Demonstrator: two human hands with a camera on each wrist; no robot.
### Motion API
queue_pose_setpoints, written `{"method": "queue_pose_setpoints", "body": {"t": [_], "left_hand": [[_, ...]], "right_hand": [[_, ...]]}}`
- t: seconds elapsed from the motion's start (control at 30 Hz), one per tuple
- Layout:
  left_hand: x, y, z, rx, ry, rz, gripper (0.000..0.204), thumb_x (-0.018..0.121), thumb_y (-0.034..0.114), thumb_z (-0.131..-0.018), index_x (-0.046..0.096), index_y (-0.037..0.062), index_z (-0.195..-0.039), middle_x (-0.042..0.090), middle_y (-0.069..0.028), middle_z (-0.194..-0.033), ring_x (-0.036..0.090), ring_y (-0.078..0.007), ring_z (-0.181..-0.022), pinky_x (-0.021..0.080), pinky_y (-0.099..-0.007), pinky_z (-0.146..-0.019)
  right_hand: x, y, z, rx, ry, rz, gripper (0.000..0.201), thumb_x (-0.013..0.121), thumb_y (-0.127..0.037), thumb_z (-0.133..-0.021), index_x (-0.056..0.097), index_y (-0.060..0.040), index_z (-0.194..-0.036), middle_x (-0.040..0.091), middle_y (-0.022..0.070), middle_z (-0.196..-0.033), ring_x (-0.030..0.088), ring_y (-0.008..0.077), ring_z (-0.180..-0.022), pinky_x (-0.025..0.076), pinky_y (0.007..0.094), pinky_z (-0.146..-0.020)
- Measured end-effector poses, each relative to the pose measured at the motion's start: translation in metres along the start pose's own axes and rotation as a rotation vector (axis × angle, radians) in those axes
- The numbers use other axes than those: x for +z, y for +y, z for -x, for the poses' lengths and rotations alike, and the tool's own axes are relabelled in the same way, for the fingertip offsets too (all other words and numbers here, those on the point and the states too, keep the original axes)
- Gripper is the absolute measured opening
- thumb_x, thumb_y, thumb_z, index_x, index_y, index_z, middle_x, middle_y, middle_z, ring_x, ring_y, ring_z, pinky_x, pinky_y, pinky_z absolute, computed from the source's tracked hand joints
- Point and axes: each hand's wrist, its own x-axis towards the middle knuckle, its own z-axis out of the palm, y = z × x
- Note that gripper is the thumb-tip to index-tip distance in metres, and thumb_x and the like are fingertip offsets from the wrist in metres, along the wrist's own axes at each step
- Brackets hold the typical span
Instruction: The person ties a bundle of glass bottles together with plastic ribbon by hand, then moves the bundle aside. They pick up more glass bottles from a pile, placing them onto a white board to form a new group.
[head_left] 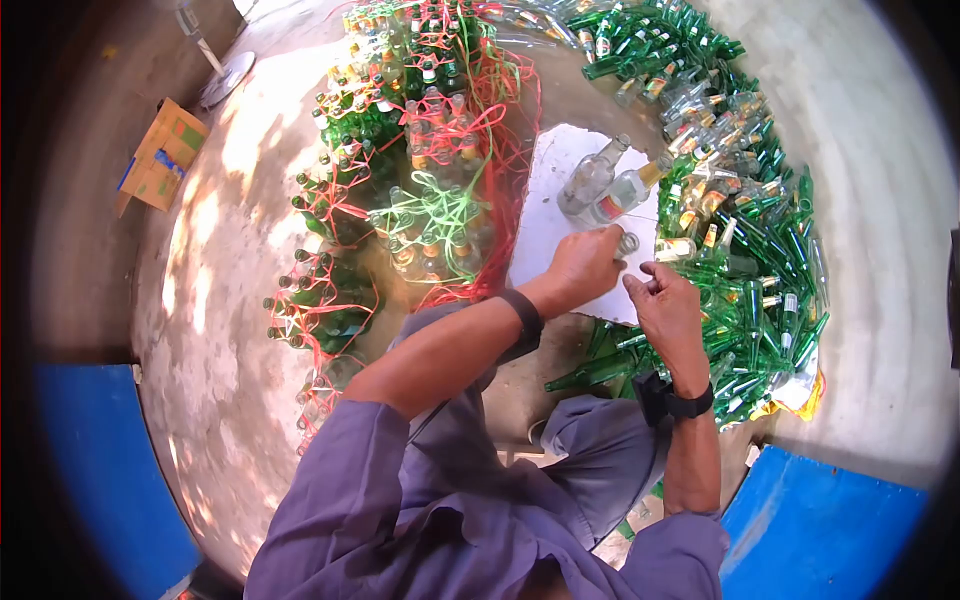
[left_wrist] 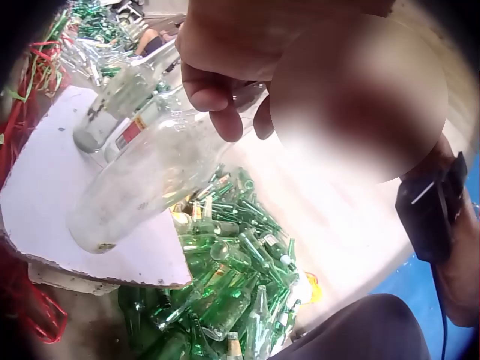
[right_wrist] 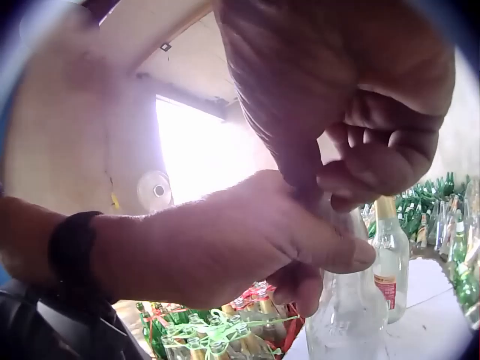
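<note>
Several glass bottles stand on a white board (head_left: 540, 225). Two are clear: a plain bottle (head_left: 587, 183) and one with a red label and gold neck (head_left: 622, 197). My left hand (head_left: 585, 265) grips the neck of a third clear bottle (left_wrist: 139, 184) (right_wrist: 346, 319), whose base rests on the board in the left wrist view. Opposite it, my right hand (head_left: 668, 310) (right_wrist: 352, 112) is at the top of that bottle, thumb pointing down and fingers bent. Whether it touches or pinches the bottle's mouth is hidden.
Green and clear bottles (head_left: 770, 260) lie heaped on the right. To the left stand bundles of bottles tied with red and green strips (head_left: 440, 220). A cardboard box (head_left: 168, 155) and a round-based stand (head_left: 228, 80) are at the far left.
</note>
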Motion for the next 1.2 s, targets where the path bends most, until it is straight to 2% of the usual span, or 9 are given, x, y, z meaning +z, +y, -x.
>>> {"method": "queue_pose_setpoints", "body": {"t": [0.53, 0.77, 0.83, 0.9, 0.93, 1.07, 1.1, 1.17, 1.2], "left_hand": [[-0.002, -0.033, -0.042, -0.127, 0.151, -0.012, 0.041, 0.074, 0.017, -0.079, 0.059, -0.0029, -0.112, 0.067, -0.0289, -0.089, 0.064, -0.0468, -0.091, 0.052, -0.0505, -0.078], [-0.001, -0.027, -0.049, -0.148, 0.201, -0.091, 0.039, 0.076, 0.018, -0.079, 0.06, -0.0043, -0.106, 0.067, -0.0289, -0.086, 0.064, -0.0481, -0.087, 0.051, -0.051, -0.075], [0.002, -0.033, -0.054, -0.117, 0.225, -0.102, 0.038, 0.075, 0.018, -0.08, 0.061, -0.0033, -0.108, 0.068, -0.0275, -0.084, 0.066, -0.0455, -0.082, 0.052, -0.0483, -0.073], [0.005, -0.038, -0.056, -0.166, 0.26, -0.051, 0.035, 0.073, 0.014, -0.081, 0.064, -0.0005, -0.111, 0.07, -0.0219, -0.08, 0.069, -0.0351, -0.07, 0.053, -0.0417, -0.066], [0.007, -0.043, -0.057, -0.188, 0.248, 0.005, 0.032, 0.072, 0.011, -0.081, 0.067, 0.0026, -0.111, 0.071, -0.0138, -0.076, 0.066, -0.0201, -0.059, 0.052, -0.0344, -0.06], [0.016, -0.055, -0.059, -0.142, 0.275, 0.029, 0.028, 0.073, 0.011, -0.081, 0.068, 0.0027, -0.107, 0.072, -0.0075, -0.077, 0.064, -0.0128, -0.057, 0.052, -0.0306, -0.057], [0.017, -0.056, -0.059, -0.139, 0.261, 0.026, 0.028, 0.073, 0.011, -0.081, 0.068, 0.0027, -0.107, 0.072, -0.0075, -0.077, 0.064, -0.0128, -0.057, 0.052, -0.0306, -0.057], [0.015, -0.051, -0.06, -0.248, 0.198, -0.006, 0.041, 0.073, 0.025, -0.08, 0.061, -0.0029, -0.108, 0.068, -0.0285, -0.094, 0.065, -0.0455, -0.092, 0.052, -0.0481, -0.079], [0.014, -0.048, -0.061, -0.248, 0.217, -0.022, 0.043, 0.074, 0.026, -0.079, 0.062, -0.0029, -0.109, 0.068, -0.028, -0.095, 0.066, -0.0451, -0.093, 0.052, -0.0485, -0.079]], "right_hand": [[-0.054, 0.086, 0.066, 0.278, 0.004, -0.012, 0.031, 0.073, -0.021, -0.086, 0.07, 0.0043, -0.104, 0.065, 0.0106, -0.067, 0.058, 0.0144, -0.057, 0.046, 0.0296, -0.056], [-0.07, 0.135, 0.096, 0.352, -0.003, -0.005, 0.032, 0.074, -0.023, -0.086, 0.07, 0.004, -0.103, 0.066, 0.0105, -0.068, 0.058, 0.0153, -0.058, 0.047, 0.0305, -0.058], [-0.072, 0.145, 0.106, 0.401, -0.011, -0.006, 0.033, 0.074, -0.025, -0.086, 0.071, 0.0035, -0.103, 0.066, 0.0109, -0.068, 0.059, 0.0161, -0.059, 0.047, 0.0315, -0.058], [-0.07, 0.166, 0.117, 0.424, -0.024, -0.04, 0.034, 0.074, -0.026, -0.086, 0.071, 0.0033, -0.102, 0.067, 0.0118, -0.068, 0.061, 0.0172, -0.059, 0.047, 0.0321, -0.058], [-0.072, 0.168, 0.12, 0.428, -0.022, -0.01, 0.033, 0.074, -0.026, -0.086, 0.071, 0.0032, -0.101, 0.067, 0.0123, -0.069, 0.061, 0.0178, -0.059, 0.048, 0.0324, -0.058], [-0.072, 0.186, 0.135, 0.454, -0.011, 0.018, 0.033, 0.073, -0.026, -0.086, 0.071, 0.0027, -0.101, 0.069, 0.0149, -0.071, 0.064, 0.0206, -0.061, 0.049, 0.0331, -0.06], [-0.07, 0.195, 0.14, 0.461, -0.006, 0.01, 0.034, 0.073, -0.027, -0.086, 0.071, 0.003, -0.102, 0.069, 0.0156, -0.072, 0.065, 0.0212, -0.063, 0.05, 0.0331, -0.06], [-0.064, 0.209, 0.152, 0.508, 0.0, -0.04, 0.036, 0.074, -0.028, -0.086, 0.071, 0.0045, -0.102, 0.07, 0.017, -0.074, 0.067, 0.0227, -0.065, 0.051, 0.0337, -0.062], [-0.062, 0.214, 0.159, 0.545, -0.012, -0.059, 0.038, 0.073, -0.028, -0.086, 0.07, 0.0051, -0.103, 0.07, 0.0176, -0.075, 0.067, 0.0232, -0.066, 0.051, 0.034, -0.062]]}}
